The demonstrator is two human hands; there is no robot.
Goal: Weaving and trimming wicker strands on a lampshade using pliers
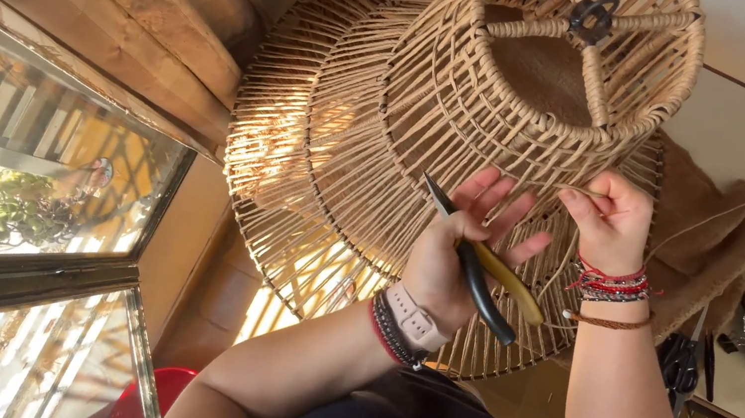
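The left hand (456, 253) grips slim pliers (481, 267) with black and yellow handles, fingers spread against the woven rattan lampshade (392, 91). The right hand (614, 224) pinches a thin strand (558, 186) at the bell-shaped shade's ribbed wall.

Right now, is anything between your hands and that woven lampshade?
Nothing visible. The right hand pinches a thin strand right at the lampshade. The left hand has its fingers spread against the weave, with pliers tucked in its palm.
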